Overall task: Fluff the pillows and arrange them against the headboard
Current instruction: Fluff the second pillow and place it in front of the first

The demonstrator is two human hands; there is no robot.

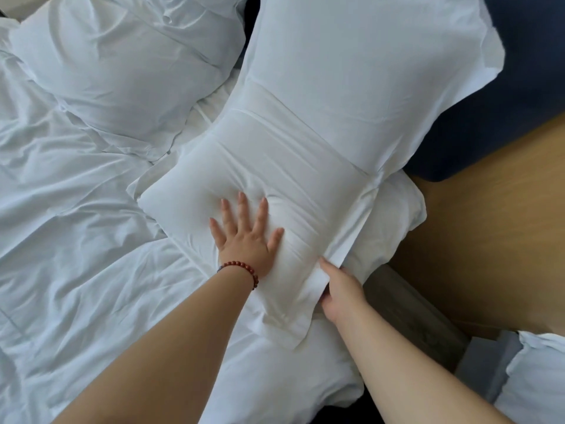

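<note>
Fingers point(242, 209) spread and straight, the left hand point(244, 237) presses flat into the near end of the pillow point(305, 142), denting it. A red bead bracelet point(241, 269) circles that wrist. The right hand point(339, 289) grips the pillowcase flap point(345, 249) at the pillow's right edge, thumb on top and fingers tucked under the cloth. The pillow lies diagonally on the duvet point(61, 224), its far end reaching the dark blue headboard point(504, 102) at the upper right. More white bedding bulges from under its right side. A second pillow point(122, 62) lies to the upper left, just beside the first. A wooden surface point(489, 224) shows on the right.
</note>
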